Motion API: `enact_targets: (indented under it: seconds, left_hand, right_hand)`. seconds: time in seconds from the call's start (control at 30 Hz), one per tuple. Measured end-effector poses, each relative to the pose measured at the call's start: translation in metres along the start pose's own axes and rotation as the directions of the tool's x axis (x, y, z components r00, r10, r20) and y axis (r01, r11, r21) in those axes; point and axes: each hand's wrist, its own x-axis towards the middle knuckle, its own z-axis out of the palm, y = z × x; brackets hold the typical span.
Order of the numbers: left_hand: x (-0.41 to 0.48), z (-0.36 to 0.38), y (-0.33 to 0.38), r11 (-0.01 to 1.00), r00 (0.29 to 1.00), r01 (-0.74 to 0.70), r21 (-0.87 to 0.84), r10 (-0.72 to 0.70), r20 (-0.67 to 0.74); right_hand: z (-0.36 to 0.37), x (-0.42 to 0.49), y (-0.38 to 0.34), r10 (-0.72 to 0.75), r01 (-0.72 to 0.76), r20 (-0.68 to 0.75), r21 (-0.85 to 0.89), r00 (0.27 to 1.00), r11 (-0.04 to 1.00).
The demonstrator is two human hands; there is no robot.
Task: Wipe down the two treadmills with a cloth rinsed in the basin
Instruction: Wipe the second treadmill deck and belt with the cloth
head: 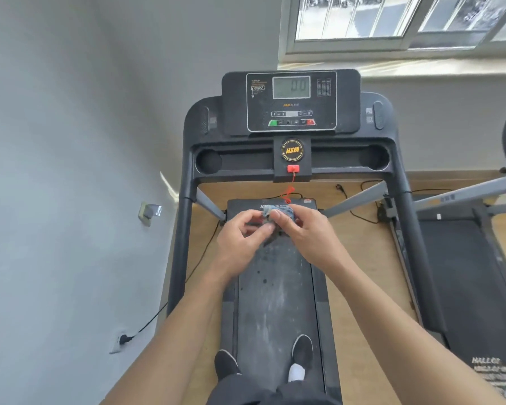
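Grey walls [56, 141] — wooden floor [362, 258] — window [392, 21]

Both forearms [187, 331] are bare for all their visible length, from the lower corners of the frame to the left hand [243, 238] and right hand [310, 232], also bare. At bottom centre are dark trousers [246, 390]. The black shoes [225, 363] have thin pale sole edges; a white sock [296, 372] shows above the right one.

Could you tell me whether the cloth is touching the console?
No, the left hand and right hand hold the cloth bunched over the belt, apart from the console.
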Motion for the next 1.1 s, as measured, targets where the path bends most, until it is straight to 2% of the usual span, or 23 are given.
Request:
enact_targets:
  seconds: [0.07, 0.13, 0.2, 0.27, 0.37, 0.5, 0.63, 0.7, 0.8, 0.87, 0.97, 1.1]
  left_hand:
    - [-0.003, 0.011, 0.015, 0.998, 0.991, -0.055, -0.013, 0.053, -0.121]
    - [-0.005, 0.020, 0.026, 0.992, 0.965, -0.124, 0.000, 0.121, -0.235]
    - [-0.011, 0.029, 0.036, 0.986, 0.936, -0.158, 0.048, 0.165, -0.310]
    - [-0.018, 0.036, 0.043, 0.980, 0.923, -0.184, 0.074, 0.198, -0.329]
    - [-0.026, 0.042, 0.049, 0.980, 0.924, -0.196, 0.044, 0.200, -0.327]
    - [-0.027, 0.047, 0.054, 0.966, 0.946, -0.185, -0.183, 0.125, -0.299]
    - [-0.028, 0.060, 0.056, 0.974, 0.971, -0.147, -0.175, 0.108, -0.215]
    - [-0.033, 0.066, 0.061, 0.983, 0.992, -0.096, -0.154, 0.081, -0.102]
    - [-0.045, 0.075, 0.069, 0.999, 0.994, -0.034, 0.006, 0.033, 0.104]
    - [-0.051, 0.084, 0.071, 0.989, 0.980, -0.069, 0.134, 0.042, 0.195]
    - [-0.048, 0.100, 0.069, 0.954, 0.985, -0.148, 0.261, 0.119, 0.124]
    - [-0.039, 0.110, 0.065, 0.921, 0.971, -0.203, 0.332, 0.234, -0.056]
  right_hand:
    - [-0.014, -0.006, 0.001, -0.032, 0.032, 0.002, -0.012, 0.999, 0.999]
    - [-0.028, -0.013, 0.001, -0.027, 0.025, 0.028, 0.048, 0.999, 0.999]
    - [-0.041, -0.021, 0.002, -0.002, -0.005, 0.040, 0.176, 0.999, 0.984]
    - [-0.052, -0.028, 0.005, 0.044, -0.038, -0.012, 0.334, 0.999, 0.942]
    - [-0.075, -0.037, 0.011, 0.179, -0.077, -0.108, 0.608, 0.978, 0.790]
    - [-0.104, -0.049, 0.018, 0.220, -0.058, -0.128, 0.731, 0.967, 0.680]
    - [-0.107, -0.056, 0.017, 0.187, -0.020, -0.155, 0.716, 0.970, 0.697]
    - [-0.106, -0.058, 0.015, 0.168, 0.001, -0.179, 0.687, 0.969, 0.727]
    - [-0.105, -0.061, 0.013, 0.108, 0.014, -0.154, 0.633, 0.982, 0.774]
    - [-0.106, -0.060, 0.007, 0.111, -0.001, -0.133, 0.632, 0.985, 0.775]
    - [-0.104, -0.057, -0.004, 0.128, -0.032, -0.102, 0.651, 0.986, 0.759]
    - [-0.104, -0.052, -0.014, 0.198, -0.088, -0.049, 0.777, 0.979, 0.624]
